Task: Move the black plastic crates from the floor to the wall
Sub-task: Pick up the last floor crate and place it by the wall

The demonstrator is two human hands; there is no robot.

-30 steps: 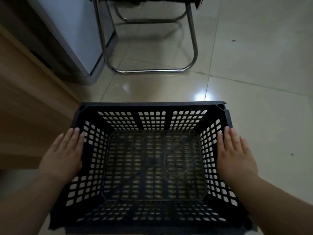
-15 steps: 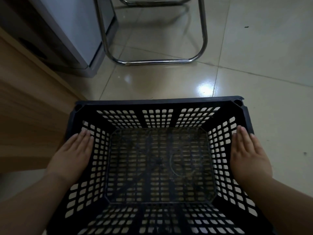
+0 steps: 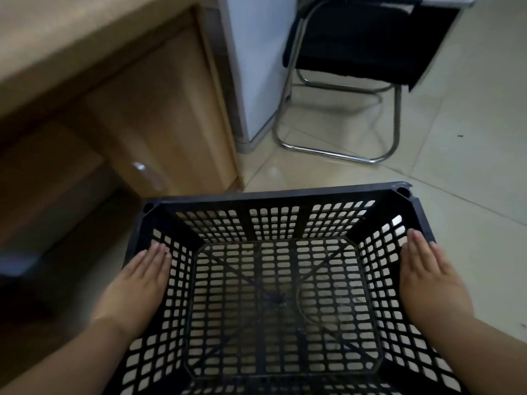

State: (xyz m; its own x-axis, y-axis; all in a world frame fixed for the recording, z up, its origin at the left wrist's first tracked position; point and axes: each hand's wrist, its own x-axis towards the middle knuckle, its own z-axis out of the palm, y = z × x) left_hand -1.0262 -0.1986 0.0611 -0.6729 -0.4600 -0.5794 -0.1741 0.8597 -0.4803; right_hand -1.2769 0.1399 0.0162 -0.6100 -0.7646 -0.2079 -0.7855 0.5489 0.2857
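Observation:
A black plastic crate (image 3: 273, 195) with perforated walls and floor fills the lower middle of the head view, its open top facing me. It is empty, and floor tiles show through the holes. My left hand (image 3: 137, 286) lies flat over the crate's left rim with the fingers together. My right hand (image 3: 427, 277) presses flat on the right rim the same way. Both hands hold the crate between them above the tiled floor. The crate's near edge is cut off by the frame.
A wooden desk (image 3: 137, 95) stands to the left, its side panel close to the crate's far left corner. Beside it is a white cabinet (image 3: 256, 67). A black chair (image 3: 365, 44) on a chrome tube frame stands behind. Pale floor tiles (image 3: 462, 172) spread to the right.
The view has lifted and swung left, so the desk, the cabinet and the chair seat now show. The crate sits lower right in the frame. Both hands keep their hold.

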